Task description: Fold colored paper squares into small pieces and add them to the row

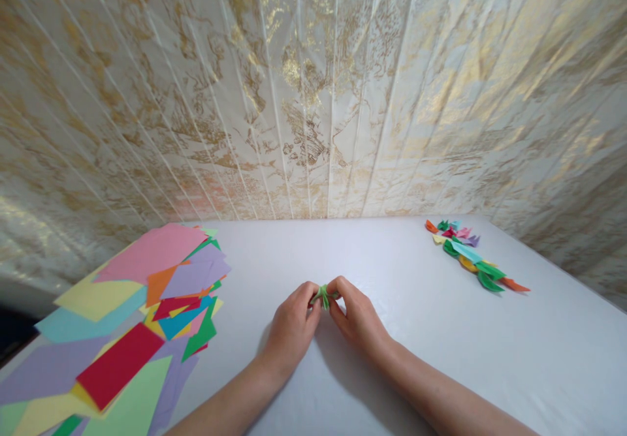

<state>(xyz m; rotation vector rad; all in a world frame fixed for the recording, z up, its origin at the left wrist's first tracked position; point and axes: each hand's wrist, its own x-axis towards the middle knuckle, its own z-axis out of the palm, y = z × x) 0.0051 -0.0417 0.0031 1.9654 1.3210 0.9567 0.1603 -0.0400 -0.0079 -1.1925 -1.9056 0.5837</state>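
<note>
Between my two hands is a small light green piece of folded paper [324, 296], pinched from both sides at the middle of the table. My left hand [292, 322] grips its left end with thumb and fingertips. On the right end, the thumb and index finger of my right hand [360, 317] are closed. The paper's middle shows several narrow folds; its ends are hidden by my fingers. Both hands are low over the white table [274, 253], their shadows falling on it.
Many loose coloured paper sheets, among them a red one [120, 365] and a pink one [151, 253], overlap along the table's left side. Small folded paper pieces [467, 253] in several colours lie at the back right. A white and gold curtain [313, 96] hangs behind the table.
</note>
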